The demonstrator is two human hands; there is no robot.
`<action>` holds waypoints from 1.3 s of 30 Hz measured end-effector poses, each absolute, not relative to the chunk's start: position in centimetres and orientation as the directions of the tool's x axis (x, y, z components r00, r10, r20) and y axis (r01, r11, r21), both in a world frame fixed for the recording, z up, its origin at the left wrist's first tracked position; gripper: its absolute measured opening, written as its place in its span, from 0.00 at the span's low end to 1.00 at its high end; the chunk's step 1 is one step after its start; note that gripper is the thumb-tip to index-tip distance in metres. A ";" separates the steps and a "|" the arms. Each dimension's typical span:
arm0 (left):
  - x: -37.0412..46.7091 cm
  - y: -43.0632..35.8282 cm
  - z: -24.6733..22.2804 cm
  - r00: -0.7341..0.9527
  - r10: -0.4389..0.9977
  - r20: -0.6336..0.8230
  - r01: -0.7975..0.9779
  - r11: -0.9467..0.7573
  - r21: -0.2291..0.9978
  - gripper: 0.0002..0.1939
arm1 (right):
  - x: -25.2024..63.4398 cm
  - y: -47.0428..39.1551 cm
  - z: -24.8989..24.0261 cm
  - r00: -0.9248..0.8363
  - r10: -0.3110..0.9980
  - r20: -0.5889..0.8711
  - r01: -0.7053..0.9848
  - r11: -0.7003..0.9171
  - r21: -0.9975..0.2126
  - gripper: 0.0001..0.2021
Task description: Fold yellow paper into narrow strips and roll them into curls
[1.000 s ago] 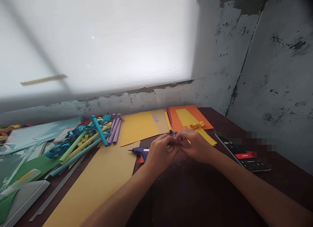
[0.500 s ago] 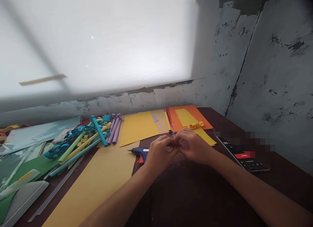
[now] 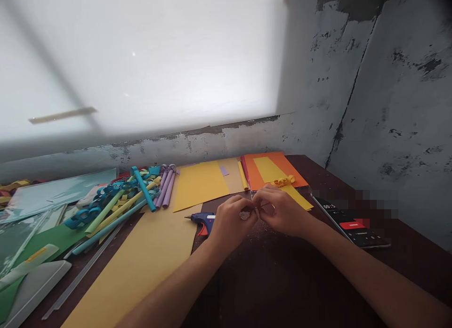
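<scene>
Left hand (image 3: 231,220) and right hand (image 3: 278,211) pinching tiny, half-hidden piece (image 3: 257,213) between fingertips over dark brown table (image 3: 278,281); material unclear. Curled yellow paper strip (image 3: 283,181) lying beyond, seemingly done; held piece looking unfinished.

Glue gun (image 3: 202,217): dark blue body, red-orange trigger (image 3: 203,231), white label (image 3: 211,217). Tabletop (image 3: 282,281): deep maroon-brown. Long sheet (image 3: 141,262): plain tan. Middle sheet (image 3: 201,184): plain yellow. Far right sheet (image 3: 292,168): plain orange. Curled strip (image 3: 281,181): golden yellow. Paired tubes (image 3: 169,189): lilac. Crossing tube (image 3: 143,189): bright blue. Coiled strips (image 3: 84,216): teal-blue. Lower left sheet (image 3: 52,238): green. Phone (image 3: 349,224): black screen, red band, white digits. Wall (image 3: 399,111): grey, irregularly mottled with dark patches.
</scene>
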State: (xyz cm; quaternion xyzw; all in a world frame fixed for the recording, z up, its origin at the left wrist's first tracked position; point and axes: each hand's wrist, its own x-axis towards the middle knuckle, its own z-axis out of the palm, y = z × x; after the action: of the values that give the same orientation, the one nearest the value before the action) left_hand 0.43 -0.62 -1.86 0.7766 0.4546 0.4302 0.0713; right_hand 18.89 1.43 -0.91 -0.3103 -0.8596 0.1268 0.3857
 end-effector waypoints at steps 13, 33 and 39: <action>0.1 -0.4 -2.0 0.255 0.770 0.584 0.597 -0.601 0.532 0.12 | 19.0 1.5 -0.8 -0.508 0.649 0.567 0.458 0.760 -0.460 0.13; 0.2 -0.6 -1.7 0.190 0.781 0.595 0.659 -0.551 0.513 0.08 | 18.8 1.7 -1.1 -0.458 0.675 0.579 0.488 0.735 -0.471 0.11; -0.1 -0.2 -2.1 0.275 0.787 0.553 0.719 -0.550 0.425 0.07 | 18.7 1.8 -1.2 -0.472 0.693 0.545 0.533 0.717 -0.449 0.10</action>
State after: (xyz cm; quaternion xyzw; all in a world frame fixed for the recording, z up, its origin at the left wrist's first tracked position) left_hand -0.05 -0.19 -2.08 0.7971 0.4722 0.3736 0.0452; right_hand 18.73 1.75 -1.21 -0.3601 -0.8511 0.1090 0.3662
